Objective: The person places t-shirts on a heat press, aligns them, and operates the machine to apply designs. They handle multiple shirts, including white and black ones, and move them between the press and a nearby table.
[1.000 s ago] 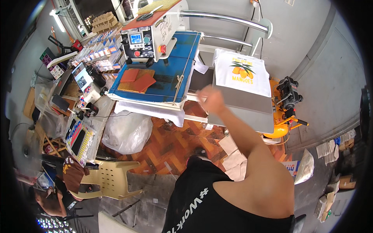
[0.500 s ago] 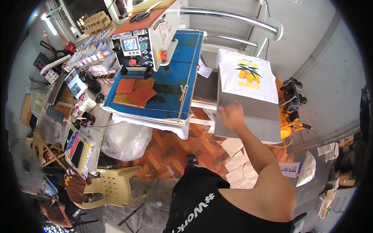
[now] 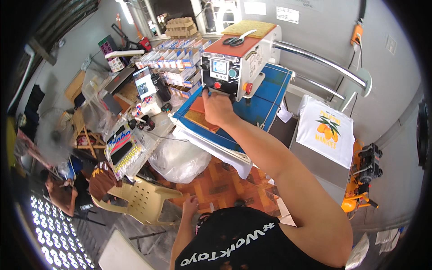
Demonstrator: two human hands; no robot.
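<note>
My right hand [image 3: 219, 109] reaches to the front of a white heat press [image 3: 258, 58], with its fingers closed round the black handle [image 3: 231, 98] under the control panel. The panel has a small screen [image 3: 219, 67] and round buttons. Below the handle, an orange-red pad [image 3: 198, 105] lies partly hidden by the hand on the blue platen [image 3: 270, 90]. My left hand [image 3: 190, 205] hangs low beside my body, fingers loosely bent and nothing seen in it. A white shirt [image 3: 326, 130] printed with yellow mangoes lies on the grey board [image 3: 310, 157] at the right.
Scissors [image 3: 238, 39] rest on top of the press. A clear plastic bag [image 3: 180, 157] and a beige chair [image 3: 139, 198] stand left of me. At the right is a yellow compressor [image 3: 355, 198]. Another person [image 3: 63, 198] sits at the far left.
My right hand has moved left from the grey board's edge to the press handle. My left hand has come into view. The view has turned left; the printed shirt still lies on the board.
</note>
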